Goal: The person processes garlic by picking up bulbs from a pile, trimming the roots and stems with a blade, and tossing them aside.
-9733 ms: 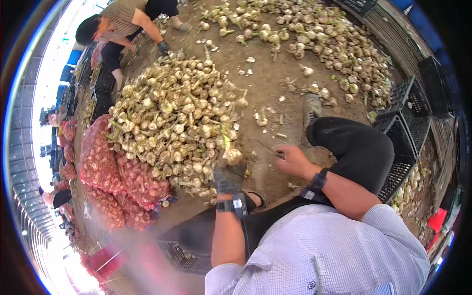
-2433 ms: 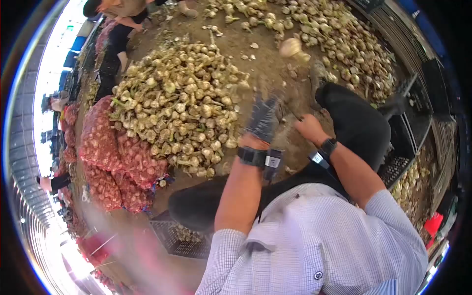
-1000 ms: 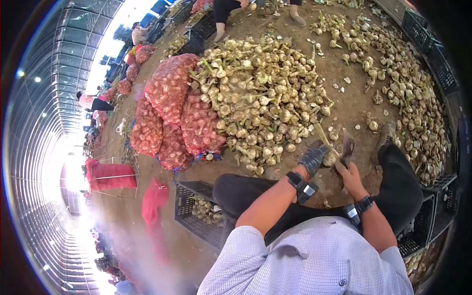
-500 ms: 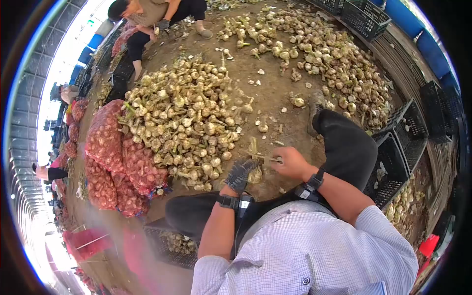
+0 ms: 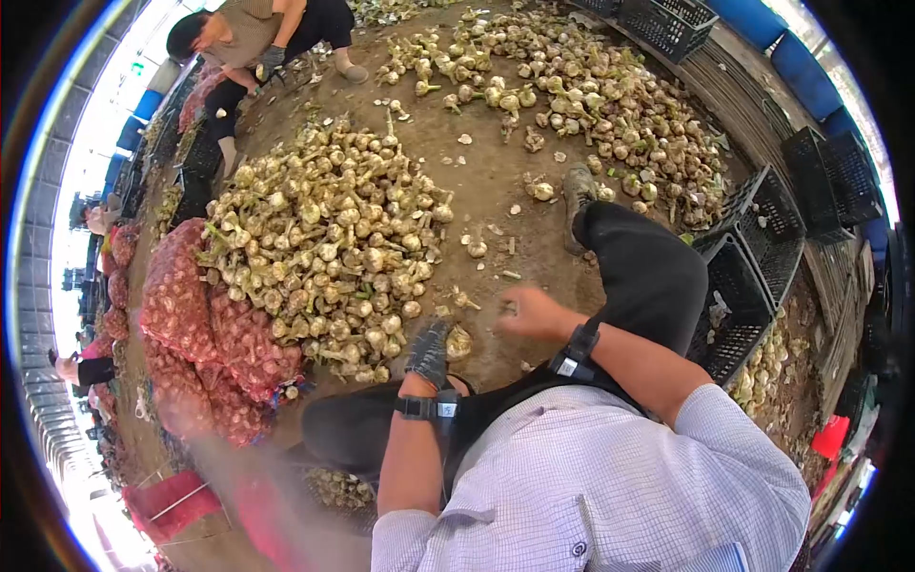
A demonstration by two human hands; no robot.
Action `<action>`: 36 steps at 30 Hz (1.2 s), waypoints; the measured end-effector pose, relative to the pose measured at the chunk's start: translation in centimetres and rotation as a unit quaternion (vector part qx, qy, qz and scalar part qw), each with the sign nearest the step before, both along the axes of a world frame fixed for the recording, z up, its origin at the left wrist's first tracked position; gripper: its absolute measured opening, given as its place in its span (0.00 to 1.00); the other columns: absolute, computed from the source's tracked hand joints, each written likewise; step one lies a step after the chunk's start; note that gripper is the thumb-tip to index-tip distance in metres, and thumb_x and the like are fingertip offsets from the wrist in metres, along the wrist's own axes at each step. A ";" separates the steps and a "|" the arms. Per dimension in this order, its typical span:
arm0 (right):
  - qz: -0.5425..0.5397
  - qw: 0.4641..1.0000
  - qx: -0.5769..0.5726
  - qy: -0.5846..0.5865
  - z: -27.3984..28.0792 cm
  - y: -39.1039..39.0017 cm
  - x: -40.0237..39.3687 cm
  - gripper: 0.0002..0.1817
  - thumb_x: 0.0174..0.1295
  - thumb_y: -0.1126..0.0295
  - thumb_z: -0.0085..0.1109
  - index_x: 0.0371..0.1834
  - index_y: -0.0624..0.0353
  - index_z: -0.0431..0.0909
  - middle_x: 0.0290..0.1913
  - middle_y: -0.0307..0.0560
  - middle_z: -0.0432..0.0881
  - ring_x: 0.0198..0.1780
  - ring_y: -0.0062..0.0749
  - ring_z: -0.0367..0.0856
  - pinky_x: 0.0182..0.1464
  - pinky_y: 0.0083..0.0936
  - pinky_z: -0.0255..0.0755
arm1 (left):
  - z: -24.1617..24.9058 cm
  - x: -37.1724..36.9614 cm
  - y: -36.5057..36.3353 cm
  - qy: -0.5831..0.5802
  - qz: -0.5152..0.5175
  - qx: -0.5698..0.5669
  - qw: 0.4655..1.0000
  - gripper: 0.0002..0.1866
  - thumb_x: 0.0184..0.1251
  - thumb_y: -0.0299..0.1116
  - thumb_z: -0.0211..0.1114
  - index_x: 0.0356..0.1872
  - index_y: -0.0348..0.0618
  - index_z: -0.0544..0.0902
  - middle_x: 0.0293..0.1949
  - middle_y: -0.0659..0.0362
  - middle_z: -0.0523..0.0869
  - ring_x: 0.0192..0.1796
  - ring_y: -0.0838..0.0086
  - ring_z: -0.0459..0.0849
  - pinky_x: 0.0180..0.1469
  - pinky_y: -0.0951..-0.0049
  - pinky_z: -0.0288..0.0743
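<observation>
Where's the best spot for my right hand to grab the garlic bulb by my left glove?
Probably the rounded side of the garlic bulb facing your right hand, coming in from the right. That side is exposed, while your gloved left hand is against the other. Your right hand looks curled, so free it first.

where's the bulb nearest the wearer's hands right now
In the head view, the bulb is just below the picture's centre, right beside the gloved left hand, between it and the bare right hand.
</observation>
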State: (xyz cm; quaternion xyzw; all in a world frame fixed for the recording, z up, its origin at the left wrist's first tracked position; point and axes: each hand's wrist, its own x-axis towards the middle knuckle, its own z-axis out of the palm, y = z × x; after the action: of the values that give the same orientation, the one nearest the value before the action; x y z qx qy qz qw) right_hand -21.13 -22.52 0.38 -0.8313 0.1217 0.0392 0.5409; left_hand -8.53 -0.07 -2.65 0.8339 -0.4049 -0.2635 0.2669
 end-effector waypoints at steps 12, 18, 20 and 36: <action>-0.040 0.988 0.131 0.070 4.0 3.0 0.3 0.31 0.56 0.54 0.67 0.54 0.68 0.74 0.41 0.52 0.81 0.39 0.31 0.78 0.40 0.29 0.72 | 1.2 -4.4 -0.6 0.478 0.275 -0.281 0.785 0.18 0.64 0.33 0.64 0.53 0.37 0.77 0.49 0.53 0.81 0.51 0.65 0.80 0.52 0.67 0.75; -0.022 0.972 0.217 0.084 7.3 4.0 0.2 0.30 0.60 0.55 0.66 0.57 0.67 0.74 0.49 0.49 0.82 0.48 0.26 0.79 0.49 0.26 0.74 | 4.6 -4.3 -0.9 0.093 0.110 -0.223 0.964 0.28 0.49 0.42 0.73 0.51 0.41 0.78 0.47 0.50 0.82 0.50 0.58 0.81 0.51 0.63 0.75; -0.022 0.965 0.253 0.059 6.2 3.8 0.3 0.29 0.60 0.55 0.65 0.57 0.66 0.75 0.49 0.48 0.82 0.47 0.25 0.78 0.48 0.26 0.74 | 6.4 -3.8 -1.2 0.005 0.064 -0.204 0.977 0.28 0.47 0.42 0.74 0.50 0.42 0.79 0.46 0.50 0.83 0.49 0.56 0.81 0.51 0.62 0.74; 0.041 0.994 -0.028 -0.097 4.9 1.3 -0.2 0.12 0.50 0.68 0.62 0.37 0.62 0.78 0.28 0.57 0.76 0.30 0.50 0.75 0.33 0.37 0.69 | 2.2 -3.2 -1.6 0.173 0.095 -0.124 0.972 0.22 0.54 0.33 0.73 0.50 0.39 0.78 0.47 0.53 0.85 0.48 0.64 0.83 0.53 0.66 0.76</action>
State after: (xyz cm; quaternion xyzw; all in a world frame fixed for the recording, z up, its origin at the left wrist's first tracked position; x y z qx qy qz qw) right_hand -21.32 -21.25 5.30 -0.8504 0.0356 -0.0227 0.5245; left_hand -11.69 -1.65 -0.41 0.7705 -0.3008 -0.3248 0.4585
